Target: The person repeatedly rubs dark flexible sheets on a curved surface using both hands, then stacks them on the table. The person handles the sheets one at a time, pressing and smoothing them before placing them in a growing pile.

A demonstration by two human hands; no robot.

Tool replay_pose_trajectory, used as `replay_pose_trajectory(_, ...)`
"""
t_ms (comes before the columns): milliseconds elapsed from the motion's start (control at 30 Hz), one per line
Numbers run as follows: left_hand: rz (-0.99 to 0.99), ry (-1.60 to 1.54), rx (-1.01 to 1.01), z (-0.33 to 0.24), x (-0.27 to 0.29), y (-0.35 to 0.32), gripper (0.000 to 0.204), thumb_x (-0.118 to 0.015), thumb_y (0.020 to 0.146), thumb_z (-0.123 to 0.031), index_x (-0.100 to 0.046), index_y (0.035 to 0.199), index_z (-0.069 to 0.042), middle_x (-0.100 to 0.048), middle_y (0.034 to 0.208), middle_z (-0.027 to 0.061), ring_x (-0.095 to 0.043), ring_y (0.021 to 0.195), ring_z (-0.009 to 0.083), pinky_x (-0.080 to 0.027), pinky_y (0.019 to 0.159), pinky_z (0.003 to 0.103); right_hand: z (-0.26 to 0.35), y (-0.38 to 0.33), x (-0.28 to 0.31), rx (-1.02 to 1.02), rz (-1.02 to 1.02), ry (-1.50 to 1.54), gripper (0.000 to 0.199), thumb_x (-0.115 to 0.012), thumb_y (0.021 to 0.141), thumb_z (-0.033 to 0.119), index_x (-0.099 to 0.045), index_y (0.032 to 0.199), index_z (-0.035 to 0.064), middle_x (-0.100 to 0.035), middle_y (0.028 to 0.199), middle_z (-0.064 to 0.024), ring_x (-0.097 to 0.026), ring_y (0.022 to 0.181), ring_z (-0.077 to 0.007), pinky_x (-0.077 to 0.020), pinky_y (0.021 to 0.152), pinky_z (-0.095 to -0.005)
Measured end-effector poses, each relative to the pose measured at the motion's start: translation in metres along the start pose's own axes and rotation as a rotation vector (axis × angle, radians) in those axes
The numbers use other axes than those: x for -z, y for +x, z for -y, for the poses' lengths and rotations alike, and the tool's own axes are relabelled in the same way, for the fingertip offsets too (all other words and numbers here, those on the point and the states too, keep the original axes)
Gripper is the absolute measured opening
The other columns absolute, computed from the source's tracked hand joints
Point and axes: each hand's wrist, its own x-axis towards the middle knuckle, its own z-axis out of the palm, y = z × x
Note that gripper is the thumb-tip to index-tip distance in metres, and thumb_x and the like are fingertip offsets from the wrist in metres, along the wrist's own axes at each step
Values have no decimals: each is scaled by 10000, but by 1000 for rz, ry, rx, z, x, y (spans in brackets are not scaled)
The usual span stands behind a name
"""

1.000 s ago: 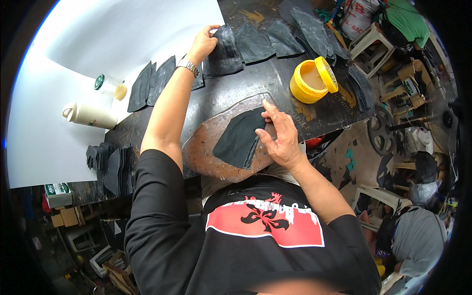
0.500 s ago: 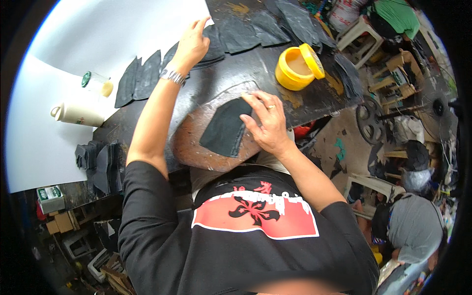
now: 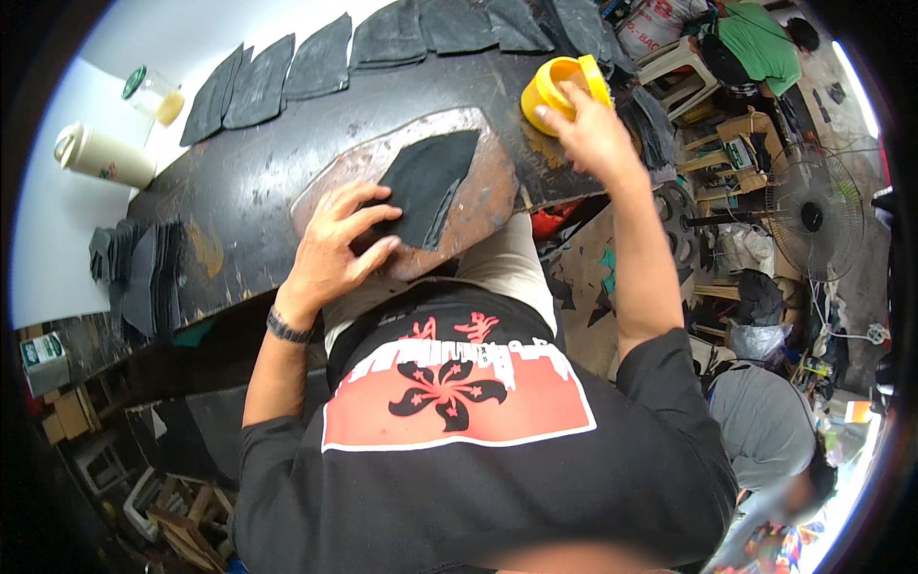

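A black folded panel (image 3: 430, 182), fabric or leather, lies on a worn brown board (image 3: 488, 206) at the table's near edge, over my lap. My left hand (image 3: 339, 239) rests at the panel's left edge, its fingers spread and their tips touching it. At the right, my right hand (image 3: 598, 139) is at the mouth of a yellow tub (image 3: 545, 91) of pale paste. Its forefinger points down into the opening and the thumb stays apart against the tub's outside. The other fingers are partly hidden.
Similar black panels (image 3: 320, 59) line the table's far side. Stacks of black pieces (image 3: 148, 277) stand at left, near a cream flask (image 3: 105, 158) and a glass jar (image 3: 151, 94). Right of the table are a fan (image 3: 813, 215), a white stool (image 3: 674, 72) and two other people.
My left hand has come back from the far row of panels to the panel on the board. My right hand has left that panel and moved right to the yellow tub. The view has shifted.
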Motion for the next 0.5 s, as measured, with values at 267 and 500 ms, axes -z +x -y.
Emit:
replay_pose_trajectory(267,-199,144,40,2,-17,-4,208,-758,849,-184,-747,1036,-93,-660,1224,85,-589,1197,318,-451,1031,438,8,12,20,-174,229,93,614,-575,984,557,-684,1153,-23,-663,616,-111,-643,467,-183,-546,508,-313)
replay_pose_trajectory(500,-225,127,81,3,-18,-4,265,-769,834,-189,-735,1081,-100,-660,1226,81,-582,1210,318,-445,1043,436,13,-32,4,19,-277,-244,498,-630,949,532,-693,1151,81,-722,828,-195,-708,765,-379,-562,706,-459)
